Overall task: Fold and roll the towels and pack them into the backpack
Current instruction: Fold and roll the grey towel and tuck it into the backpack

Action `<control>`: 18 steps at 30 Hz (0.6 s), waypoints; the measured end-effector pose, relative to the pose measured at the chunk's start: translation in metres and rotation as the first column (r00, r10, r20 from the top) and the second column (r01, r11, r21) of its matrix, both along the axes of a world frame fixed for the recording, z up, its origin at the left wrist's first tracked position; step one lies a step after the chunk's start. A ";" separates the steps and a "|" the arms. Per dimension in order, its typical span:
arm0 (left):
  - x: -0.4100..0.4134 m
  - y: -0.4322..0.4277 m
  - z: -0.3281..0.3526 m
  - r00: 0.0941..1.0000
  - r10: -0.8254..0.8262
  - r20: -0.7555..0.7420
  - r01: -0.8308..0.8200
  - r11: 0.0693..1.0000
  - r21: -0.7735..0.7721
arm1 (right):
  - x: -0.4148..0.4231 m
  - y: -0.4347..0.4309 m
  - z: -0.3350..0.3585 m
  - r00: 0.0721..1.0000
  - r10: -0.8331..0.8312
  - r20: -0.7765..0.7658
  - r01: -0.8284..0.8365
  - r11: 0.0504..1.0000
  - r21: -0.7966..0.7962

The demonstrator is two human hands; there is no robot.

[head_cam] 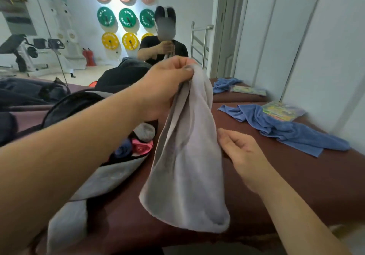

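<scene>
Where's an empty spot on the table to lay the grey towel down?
Bare table lies under the grey towel, between the blue towel and the backpack. The far right is crowded: blue towel and picture book.

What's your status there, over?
Left hand pinches grey towel, hanging. Right hand open beside it. Backpack open, rolls inside. Blue towel on table.

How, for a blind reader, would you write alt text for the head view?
The left hand holds a grey towel up by its top over a table; the right hand is open beside it. A backpack holds rolled towels.
</scene>
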State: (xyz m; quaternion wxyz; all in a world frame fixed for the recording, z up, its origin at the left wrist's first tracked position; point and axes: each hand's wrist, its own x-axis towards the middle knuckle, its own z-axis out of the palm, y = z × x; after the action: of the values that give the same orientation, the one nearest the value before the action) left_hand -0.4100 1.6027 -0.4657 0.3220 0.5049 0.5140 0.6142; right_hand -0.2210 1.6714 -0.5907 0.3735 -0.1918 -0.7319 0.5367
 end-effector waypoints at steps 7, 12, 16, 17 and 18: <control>-0.009 -0.009 -0.014 0.993 -0.076 -0.089 0.072 0.996 -0.053 | -0.012 -0.020 -0.003 1.000 -0.017 -0.012 0.018 0.998 0.060; -0.013 -0.018 -0.022 0.994 -0.110 -0.026 0.109 0.993 -0.038 | -0.022 -0.028 -0.013 0.982 -0.188 0.003 0.173 0.909 0.380; -0.016 -0.019 -0.021 0.993 -0.092 -0.075 0.092 0.996 -0.013 | -0.029 -0.025 -0.031 0.848 -0.377 0.373 0.068 0.775 0.628; -0.019 -0.018 -0.021 0.995 -0.064 -0.082 0.064 0.998 -0.001 | -0.027 -0.022 -0.032 0.785 -0.405 0.468 0.048 0.794 0.606; -0.023 -0.017 -0.021 0.996 -0.030 -0.084 0.031 0.999 0.015 | -0.025 -0.018 -0.032 0.741 -0.412 0.530 0.047 0.819 0.571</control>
State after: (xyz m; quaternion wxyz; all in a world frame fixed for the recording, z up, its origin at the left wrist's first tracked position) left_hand -0.4333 1.5861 -0.4863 0.3055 0.5406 0.5144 0.5914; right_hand -0.2455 1.6530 -0.6227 0.2088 -0.3440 -0.8999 0.1678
